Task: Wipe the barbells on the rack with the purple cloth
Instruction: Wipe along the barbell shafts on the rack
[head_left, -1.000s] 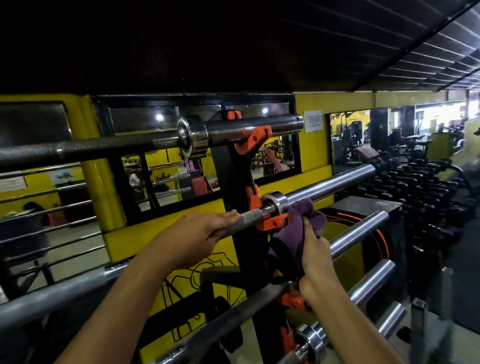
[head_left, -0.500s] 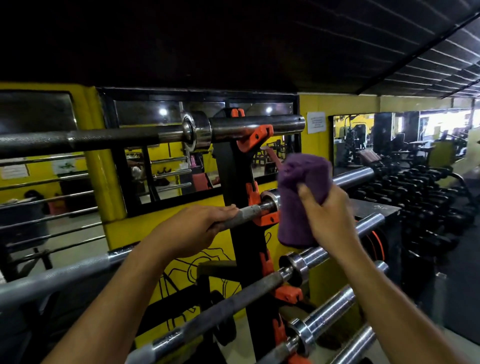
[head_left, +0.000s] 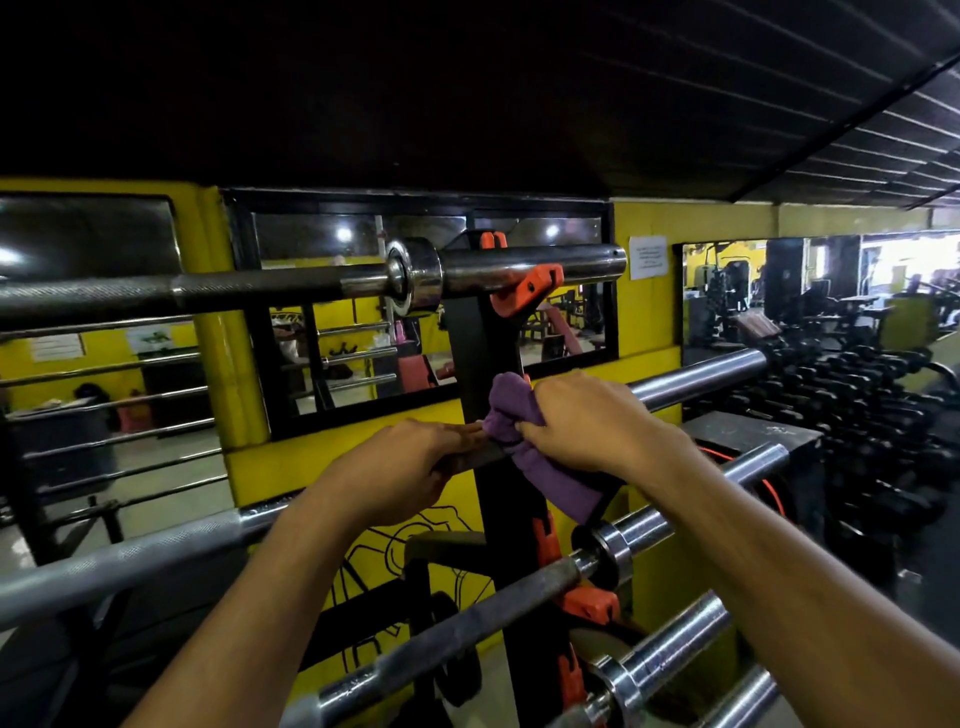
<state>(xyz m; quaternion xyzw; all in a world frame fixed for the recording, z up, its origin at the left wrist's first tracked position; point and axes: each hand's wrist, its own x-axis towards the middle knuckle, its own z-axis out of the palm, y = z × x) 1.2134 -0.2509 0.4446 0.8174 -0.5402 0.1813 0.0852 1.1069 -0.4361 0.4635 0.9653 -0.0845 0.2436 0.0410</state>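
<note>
On the black rack post (head_left: 475, 353), the second barbell (head_left: 696, 378) from the top runs across at hand height. The left hand (head_left: 395, 470) is curled around its shaft just left of the post. The right hand (head_left: 582, 423) grips the purple cloth (head_left: 524, 447) bunched over the bar at the post, its tail hanging below.

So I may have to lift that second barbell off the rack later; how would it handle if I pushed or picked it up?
Probably heavy: the second barbell is a long steel bar. Its round, polished sleeve looks slippery and apt to roll in the orange hooks. The left hand grips its shaft while the right hand wraps the purple cloth round it.
</note>
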